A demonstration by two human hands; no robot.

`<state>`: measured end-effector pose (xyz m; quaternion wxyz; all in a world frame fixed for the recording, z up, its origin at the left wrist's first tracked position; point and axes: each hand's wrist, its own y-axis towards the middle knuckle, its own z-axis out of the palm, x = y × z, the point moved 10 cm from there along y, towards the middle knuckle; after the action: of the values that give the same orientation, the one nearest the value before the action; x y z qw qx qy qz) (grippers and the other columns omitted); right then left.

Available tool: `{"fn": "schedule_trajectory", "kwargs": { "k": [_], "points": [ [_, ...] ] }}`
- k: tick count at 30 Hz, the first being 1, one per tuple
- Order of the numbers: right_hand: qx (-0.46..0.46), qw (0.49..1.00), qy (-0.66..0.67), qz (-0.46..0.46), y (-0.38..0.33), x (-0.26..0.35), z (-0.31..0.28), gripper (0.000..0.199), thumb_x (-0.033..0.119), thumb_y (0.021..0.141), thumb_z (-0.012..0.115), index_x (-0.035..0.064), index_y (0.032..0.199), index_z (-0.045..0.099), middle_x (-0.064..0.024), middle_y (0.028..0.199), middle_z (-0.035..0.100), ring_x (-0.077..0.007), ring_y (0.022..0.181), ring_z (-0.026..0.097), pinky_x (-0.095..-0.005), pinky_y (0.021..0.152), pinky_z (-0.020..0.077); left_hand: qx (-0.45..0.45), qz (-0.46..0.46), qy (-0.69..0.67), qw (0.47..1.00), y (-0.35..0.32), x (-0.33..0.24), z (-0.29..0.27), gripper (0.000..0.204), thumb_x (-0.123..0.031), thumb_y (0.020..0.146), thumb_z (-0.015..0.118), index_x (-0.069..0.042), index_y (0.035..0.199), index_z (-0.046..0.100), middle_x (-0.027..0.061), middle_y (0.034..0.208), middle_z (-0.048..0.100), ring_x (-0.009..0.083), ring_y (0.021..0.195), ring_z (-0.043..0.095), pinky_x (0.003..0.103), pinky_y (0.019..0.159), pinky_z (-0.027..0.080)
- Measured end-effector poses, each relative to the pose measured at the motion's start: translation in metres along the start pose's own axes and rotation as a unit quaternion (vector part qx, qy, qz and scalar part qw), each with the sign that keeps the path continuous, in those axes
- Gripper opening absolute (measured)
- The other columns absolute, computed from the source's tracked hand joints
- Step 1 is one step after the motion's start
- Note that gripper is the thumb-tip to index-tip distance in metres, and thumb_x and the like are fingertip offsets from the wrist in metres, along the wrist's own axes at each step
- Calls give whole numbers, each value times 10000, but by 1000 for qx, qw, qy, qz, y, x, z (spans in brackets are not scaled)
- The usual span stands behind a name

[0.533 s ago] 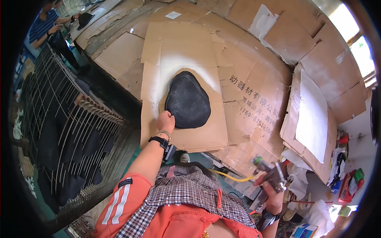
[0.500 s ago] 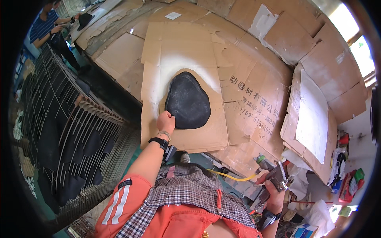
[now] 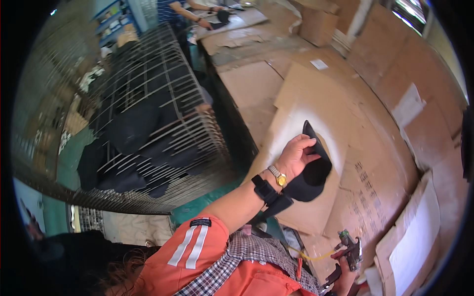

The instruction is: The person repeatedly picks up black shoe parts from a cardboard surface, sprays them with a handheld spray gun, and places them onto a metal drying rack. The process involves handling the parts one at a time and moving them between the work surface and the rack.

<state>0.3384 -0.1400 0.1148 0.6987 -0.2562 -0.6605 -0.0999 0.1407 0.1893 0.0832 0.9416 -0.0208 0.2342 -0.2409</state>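
My left hand [image 3: 295, 159] pinches the edge of a black rounded pad [image 3: 316, 177], which looks flexible and hangs tilted above a cardboard sheet [image 3: 323, 91]. A pale, whitish overspray area surrounds the bare patch on that sheet. At the lower right, my right hand [image 3: 348, 275] is wrapped round a metal spray gun [image 3: 351, 250]. A yellow hose [image 3: 316, 257] runs toward the gun from beside my apron. The gun is away from the pad, over the near right part of the table. My right fingers are partly hidden behind it.
Left of the table stands a wire rack [image 3: 170, 74] with several black pads [image 3: 131, 126] on it. Another person [image 3: 173, 12] works at the far end of the table, hands at a black piece. Upright cardboard panels [image 3: 380, 39] line the right side, with a white sheet [image 3: 414, 237] nearer.
My left hand has lifted the pad off the cardboard and tilted it. The view has turned left, toward the rack. My right hand still holds the spray gun.
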Motion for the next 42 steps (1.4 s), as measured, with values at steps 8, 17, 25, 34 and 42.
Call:
{"fn": "schedule_trajectory", "kwargs": {
  "k": [8, 17, 25, 34, 42],
  "points": [
    [104, 981, -141, 87, 35, 5, 62, 255, 124, 906, 570, 56, 1150, 593, -35, 892, 650, -50, 434, 430, -194, 364, 330, 3, 178, -22, 984, -76, -200, 57, 96, -92, 883, 563, -18, 939, 588, 101, 921, 641, 238, 861, 630, 425, 837, 533],
    [186, 973, -139, 3, 54, 8, 121, 341, 215, 882, 622, 83, 1195, 592, -12, 837, 629, -40, 410, 388, -181, 334, 289, 20, 570, 26, 821, -145, -482, 52, 128, -72, 887, 560, -3, 991, 533, 138, 1007, 578, 270, 989, 554, 494, 942, 468],
    [209, 964, -161, 33, 53, -2, 136, 264, 208, 875, 630, 122, 1124, 610, 22, 740, 577, -31, 394, 361, -191, 327, 275, -330, 423, -91, 839, -112, -428, -178, 358, -148, 909, 557, 54, 1175, 427, 215, 1204, 461, 364, 925, 589, 495, 820, 537],
    [264, 953, -128, -80, 39, 40, 180, 332, 136, 876, 608, 73, 1200, 571, 6, 918, 617, -27, 483, 417, -183, 391, 290, -160, 301, -55, 939, -76, -392, -112, 456, -162, 859, 610, 57, 1172, 361, 231, 1180, 413, 412, 999, 549, 514, 833, 527],
    [282, 943, -177, -23, 49, 8, 180, 313, 140, 896, 589, 64, 1199, 580, -24, 947, 644, -11, 465, 422, -172, 381, 284, 41, 130, 317, 938, -111, -201, -3, 157, -189, 931, 567, -44, 953, 623, 51, 916, 659, 131, 770, 651, 265, 700, 542]
  ]
}}
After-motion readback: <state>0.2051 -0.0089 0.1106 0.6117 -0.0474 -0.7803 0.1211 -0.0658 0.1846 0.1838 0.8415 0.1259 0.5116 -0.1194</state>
